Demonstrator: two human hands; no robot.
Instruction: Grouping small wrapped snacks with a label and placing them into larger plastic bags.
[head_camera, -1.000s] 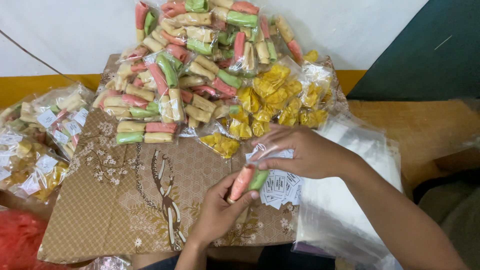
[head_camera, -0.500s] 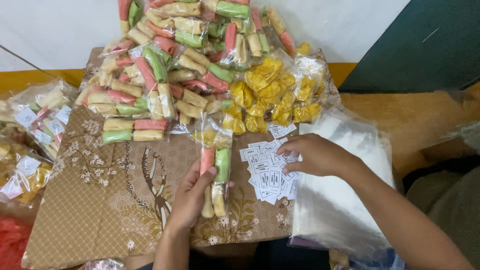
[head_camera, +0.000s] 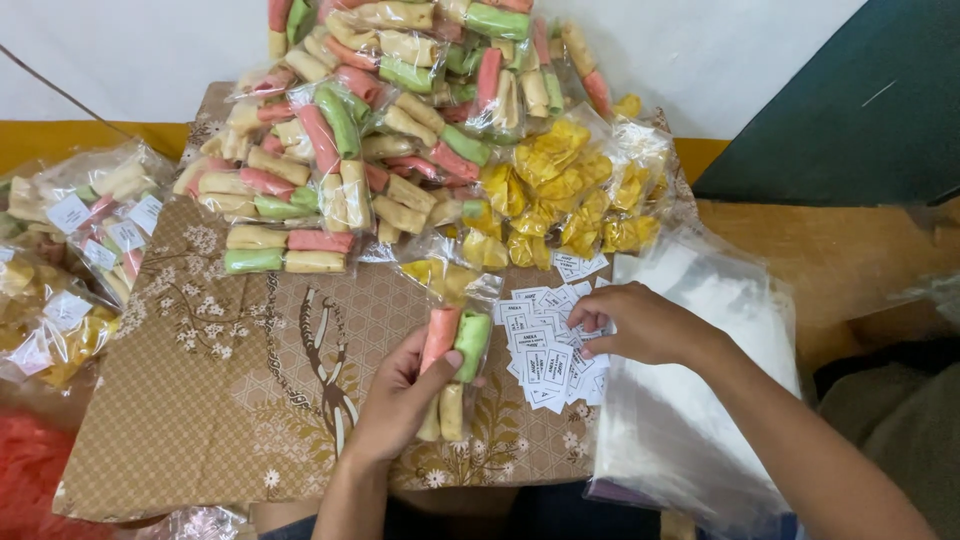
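Head view | my left hand (head_camera: 400, 395) fingers clamp snack packet (head_camera: 452, 365) | right hand (head_camera: 640, 322) fingers pinch paper labels (head_camera: 548, 345) | many packets (head_camera: 340, 150) beyond unlabelled

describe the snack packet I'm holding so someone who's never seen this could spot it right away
Start at the brown patterned cloth and go to its near edge, left of the scattered white paper labels. There the left hand holds one clear packet of pink, green and beige rolls. It alone is lifted in a hand; the other packets lie heaped.

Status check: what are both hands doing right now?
Left hand grips clear packet of pink, green, beige snack rolls. Right hand fingers on small white paper labels. Nothing between them.
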